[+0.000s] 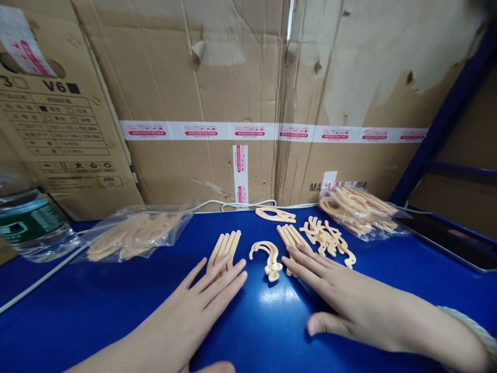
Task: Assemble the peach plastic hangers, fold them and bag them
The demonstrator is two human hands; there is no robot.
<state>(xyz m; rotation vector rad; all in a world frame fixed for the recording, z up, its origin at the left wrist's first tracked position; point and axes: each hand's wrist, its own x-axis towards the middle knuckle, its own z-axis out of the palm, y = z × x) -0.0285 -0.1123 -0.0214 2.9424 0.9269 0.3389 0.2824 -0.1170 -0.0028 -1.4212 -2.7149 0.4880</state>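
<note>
My left hand (204, 303) lies flat with fingers spread, its fingertips over the lower ends of several beige plastic strips (223, 248) laid side by side. They look like folding hanger arms. My right hand (345, 290) is also stretched out, its fingers covering part of a second row of similar strips (288, 237). Between the hands sit a few curved beige hooks (273, 267), overlapping one another. Beyond the right hand is a loose heap of more hooks (328, 238). A beige looped piece (285, 216) rests farther back.
Clear plastic bags of beige parts lie at the left (135, 233) and right (357, 207). A water bottle (34, 223) stands far left, and a dark flat device (446, 241) lies far right. A white cable (42, 282) crosses the blue table (128, 295). Cardboard (194, 77) walls the back.
</note>
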